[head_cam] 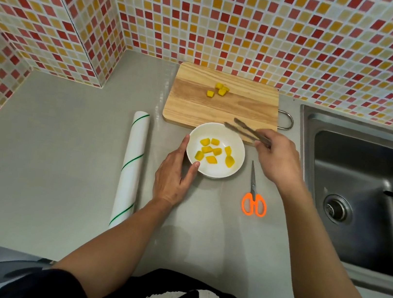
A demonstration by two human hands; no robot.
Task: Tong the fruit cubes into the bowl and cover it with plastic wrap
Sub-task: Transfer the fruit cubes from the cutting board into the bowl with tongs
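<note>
A white bowl (238, 142) sits on the grey counter in front of a wooden cutting board (247, 105). Several yellow fruit cubes (211, 152) lie in the bowl. A few more yellow cubes (218, 90) rest near the board's far edge. My left hand (176, 174) cups the bowl's left side. My right hand (278, 158) holds metal tongs (246, 130), their tips spread apart and empty above the bowl's far right rim. A roll of plastic wrap (131, 167), white with green stripes, lies to the left of the bowl.
Orange-handled scissors (254, 198) lie on the counter to the right of the bowl. A steel sink (363, 189) takes up the right side, with something blue at its right edge. Tiled walls stand behind the board and to the left.
</note>
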